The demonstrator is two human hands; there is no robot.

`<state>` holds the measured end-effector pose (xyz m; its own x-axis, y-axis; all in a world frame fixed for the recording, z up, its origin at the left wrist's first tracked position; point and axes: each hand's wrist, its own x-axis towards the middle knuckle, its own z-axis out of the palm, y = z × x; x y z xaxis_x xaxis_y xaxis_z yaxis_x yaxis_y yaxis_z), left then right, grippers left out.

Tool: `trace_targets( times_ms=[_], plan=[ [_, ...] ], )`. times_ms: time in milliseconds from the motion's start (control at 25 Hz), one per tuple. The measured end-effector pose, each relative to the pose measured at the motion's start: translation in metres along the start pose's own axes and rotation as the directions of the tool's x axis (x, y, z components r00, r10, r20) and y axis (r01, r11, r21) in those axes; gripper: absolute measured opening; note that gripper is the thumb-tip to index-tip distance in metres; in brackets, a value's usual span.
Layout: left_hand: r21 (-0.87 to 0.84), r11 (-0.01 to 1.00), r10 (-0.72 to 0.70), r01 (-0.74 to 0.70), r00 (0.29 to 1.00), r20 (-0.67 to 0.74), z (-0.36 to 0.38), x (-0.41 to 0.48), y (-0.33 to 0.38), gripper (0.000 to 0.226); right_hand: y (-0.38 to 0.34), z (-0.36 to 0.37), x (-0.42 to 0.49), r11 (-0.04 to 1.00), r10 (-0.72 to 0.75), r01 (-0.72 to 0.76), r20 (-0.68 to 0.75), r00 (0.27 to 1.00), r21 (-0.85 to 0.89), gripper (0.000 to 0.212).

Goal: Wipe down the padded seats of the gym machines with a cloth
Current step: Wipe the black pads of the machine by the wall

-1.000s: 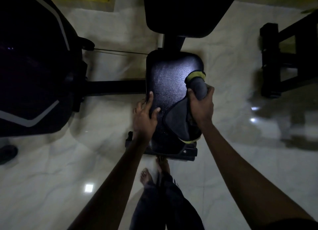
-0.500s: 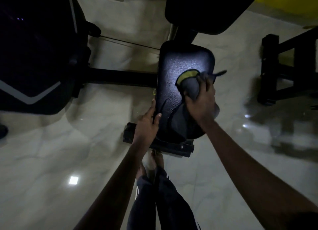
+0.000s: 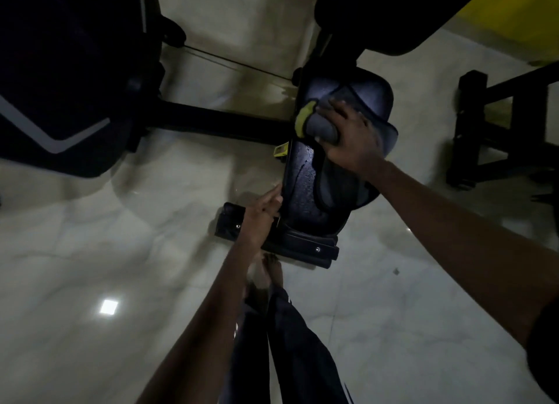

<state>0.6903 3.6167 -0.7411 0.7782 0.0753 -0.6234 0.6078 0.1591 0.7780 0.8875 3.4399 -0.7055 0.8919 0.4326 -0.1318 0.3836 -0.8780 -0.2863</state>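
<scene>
A black padded seat (image 3: 305, 188) of a gym machine stands in the middle of the view, under a black backrest pad (image 3: 378, 13). My right hand (image 3: 354, 137) grips a grey cloth with a yellow edge (image 3: 320, 125) and presses it on the far half of the seat. The cloth's loose end trails down the seat's right side. My left hand (image 3: 261, 214) rests against the seat's near left edge, fingers straight.
A large dark machine housing (image 3: 66, 79) fills the upper left, joined by a black floor bar (image 3: 211, 122). A black frame (image 3: 499, 125) stands at the right. The seat's base bracket (image 3: 290, 246) is near my bare foot (image 3: 270, 275). Glossy marble floor lies all around.
My right hand has pushed the cloth from the seat's right side up and left to its far end. My left hand slipped off the seat top to its left edge.
</scene>
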Motion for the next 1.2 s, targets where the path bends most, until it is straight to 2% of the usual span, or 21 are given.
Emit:
trace_targets(
  times_ms=[120, 320, 480, 600, 680, 920, 1200],
  plan=[
    [-0.136, 0.981, -0.118, 0.137, 0.984, 0.135, -0.019, 0.0, -0.006, 0.046, -0.028, -0.002, 0.034, 0.999, 0.035, -0.034, 0.053, 0.998, -0.026, 0.07],
    [-0.334, 0.92, -0.171, 0.207, 0.976, 0.134, -0.021, 0.006, -0.027, 0.08, -0.041, 0.008, -0.001, 0.997, -0.068, 0.07, 0.103, 0.992, -0.018, 0.064],
    [-0.404, 0.876, -0.219, 0.261, 0.964, 0.149, -0.025, 0.016, -0.034, 0.097, -0.055, 0.014, 0.0, 0.994, -0.06, 0.071, 0.125, 0.99, -0.083, 0.066],
    [-0.404, 0.87, -0.236, 0.282, 0.958, 0.162, -0.027, 0.022, -0.038, 0.103, -0.071, 0.023, 0.01, 0.98, -0.059, 0.089, 0.169, 0.984, -0.181, 0.067],
    [-0.396, 0.871, -0.238, 0.292, 0.954, 0.181, -0.031, 0.024, -0.036, 0.107, -0.071, 0.027, -0.006, 0.974, -0.09, 0.124, 0.175, 0.98, -0.189, 0.059],
    [-0.358, 0.865, -0.288, 0.352, 0.932, 0.221, -0.052, 0.04, -0.01, 0.117, -0.071, 0.044, -0.074, 0.946, -0.253, 0.277, 0.151, 0.955, -0.168, 0.057],
    [-0.159, 0.954, -0.238, 0.256, 0.963, 0.125, -0.035, 0.044, 0.028, 0.107, -0.062, 0.052, -0.113, 0.901, -0.378, 0.414, 0.235, 0.896, -0.132, 0.057]
  ],
)
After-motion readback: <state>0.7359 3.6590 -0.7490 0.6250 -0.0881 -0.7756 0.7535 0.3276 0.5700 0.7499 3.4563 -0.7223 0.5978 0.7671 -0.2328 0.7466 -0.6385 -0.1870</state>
